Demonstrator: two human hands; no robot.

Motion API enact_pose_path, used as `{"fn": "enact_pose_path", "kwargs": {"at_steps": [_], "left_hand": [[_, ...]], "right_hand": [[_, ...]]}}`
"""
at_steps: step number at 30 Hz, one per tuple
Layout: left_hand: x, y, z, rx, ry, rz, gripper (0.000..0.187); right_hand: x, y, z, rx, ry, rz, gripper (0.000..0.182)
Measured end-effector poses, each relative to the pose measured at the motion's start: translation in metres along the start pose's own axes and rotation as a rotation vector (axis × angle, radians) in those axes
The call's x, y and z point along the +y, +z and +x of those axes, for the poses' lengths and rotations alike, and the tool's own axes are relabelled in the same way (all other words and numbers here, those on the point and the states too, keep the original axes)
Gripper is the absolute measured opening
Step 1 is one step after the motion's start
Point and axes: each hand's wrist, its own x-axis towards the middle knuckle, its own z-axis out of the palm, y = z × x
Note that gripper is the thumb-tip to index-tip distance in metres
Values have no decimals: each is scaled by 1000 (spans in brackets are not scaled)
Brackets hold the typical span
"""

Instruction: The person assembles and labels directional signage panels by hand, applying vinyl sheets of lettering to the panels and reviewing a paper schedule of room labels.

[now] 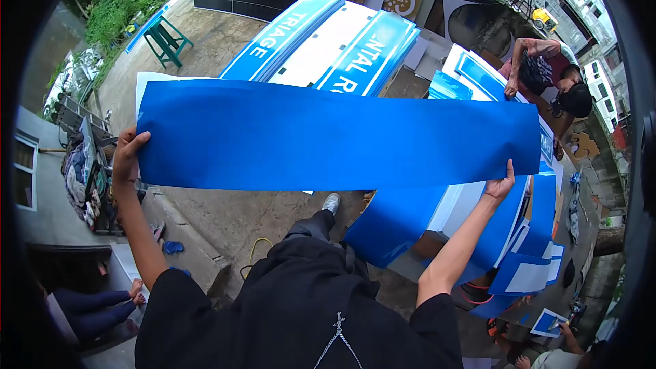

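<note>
A long blue sheet [328,138] is stretched out in front of me, its surface slightly wavy. My left hand [128,154] grips its left end, thumb on the blue face and fingers behind. At the lower right, my right hand [502,183] pinches the bottom edge with the thumb in front; its other fingers are partly hidden. A strip of white [154,78] shows behind the sheet's upper left corner. Beyond the sheet lie stacks of blue and white signs, one reading TRIAGE [279,35] and another partly covered sign [369,55].
More blue panels [396,222] are piled at my right. A co-worker [547,72] leans over signs there, and another person's hand [566,331] is at lower right. A green stool [164,41] stands far left. A yellow cable [254,249] lies near my foot.
</note>
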Motion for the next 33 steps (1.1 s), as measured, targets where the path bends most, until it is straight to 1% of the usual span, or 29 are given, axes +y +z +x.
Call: {"fn": "enact_pose_path", "kwargs": {"at_steps": [1, 4, 5, 6, 7, 8, 9, 11, 12, 14, 15, 18, 19, 21, 23, 26, 27, 30, 31, 33], "left_hand": [[-1, -3, 3, -4, -28, -5, 16], [-29, -30, 24, -39, 12, 25, 16], [-29, -22, 28, -20, 11, 29, 16], [-26, -17, 30, -5, 10, 29, 16], [-39, -28, 40, -36, 17, 32, 17], [-51, -34, 53, -62, 25, 37, 17], [-48, -21, 60, -82, 15, 17, 17], [-49, -1, 79, -95, 5, -14, 19], [-62, 0, 97, -67, 23, 9, 21], [-66, 23, 120, -70, 31, 15, 26], [-72, 31, 137, -92, 51, 52, 32], [-73, 65, 175, -151, 17, 35, 35], [-75, 74, 189, -116, 26, 15, 34], [-86, 84, 231, -230, 51, 17, 32], [-74, 108, 253, -312, 57, -6, 29], [-53, 149, 281, -403, 57, -15, 28], [-46, 163, 286, -372, 53, 6, 27], [-40, 192, 323, -384, 119, 43, 27], [-37, 201, 332, -414, 106, 35, 28], [-12, 232, 320, -423, 155, 73, 29]], "right_hand": [[-9, -2, -1, 7, -17, 7, 37], [-42, -2, -17, -188, -16, 54, 34], [-54, -2, -23, -331, 24, 129, 30], [-64, 7, -33, -256, -30, 128, 28], [-72, 17, -45, -183, -85, 130, 26], [-82, 20, -54, -191, -108, 118, 26], [-91, 20, -60, -199, -127, 109, 26], [-113, 12, -75, -343, -61, 157, 31], [-119, 16, -85, -313, -114, 139, 32], [-128, 25, -111, -253, -234, 106, 33], [-137, 20, -124, -268, -254, 120, 33], [-150, 8, -157, -302, -324, 137, 34], [-153, 6, -170, -296, -353, 115, 34], [-158, 5, -194, -286, -402, 83, 34], [-157, 3, -216, -270, -449, 72, 34], [-157, -10, -242, -259, -489, 151, 33], [-156, -12, -249, -248, -507, 159, 33], [-149, -13, -272, -216, -555, 180, 34], [-147, -11, -279, -210, -573, 181, 34], [-145, -20, -290, -236, -602, 199, 32]]}}
